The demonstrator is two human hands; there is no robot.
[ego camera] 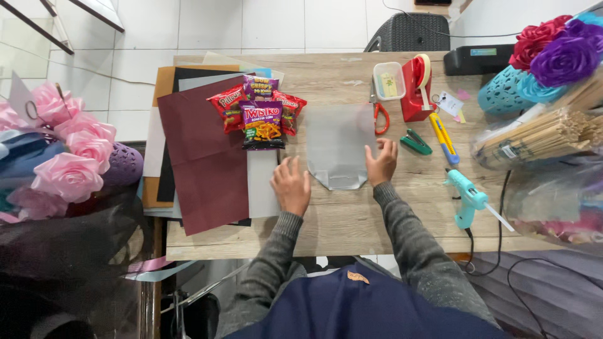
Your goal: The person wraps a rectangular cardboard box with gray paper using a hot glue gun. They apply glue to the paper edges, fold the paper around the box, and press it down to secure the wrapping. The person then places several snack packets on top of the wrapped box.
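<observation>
A grey translucent sheet (338, 144), cut to a rounded point at its near end, lies flat in the middle of the wooden table (352, 220). My left hand (291, 187) rests palm down just left of the sheet's near corner, fingers spread. My right hand (382, 162) presses on the sheet's right edge. Neither hand holds anything. Three snack bags (262, 113) lie fanned out to the left of the sheet, partly on a maroon paper sheet (204, 157).
Red-handled scissors (379, 116), a red tape dispenser (417, 88), a green stapler (415, 142), a yellow cutter (443, 137) and a teal glue gun (466, 194) lie to the right. Bundled wooden sticks (540, 135) and paper flowers (559, 50) sit far right; pink paper roses (69, 157) sit left.
</observation>
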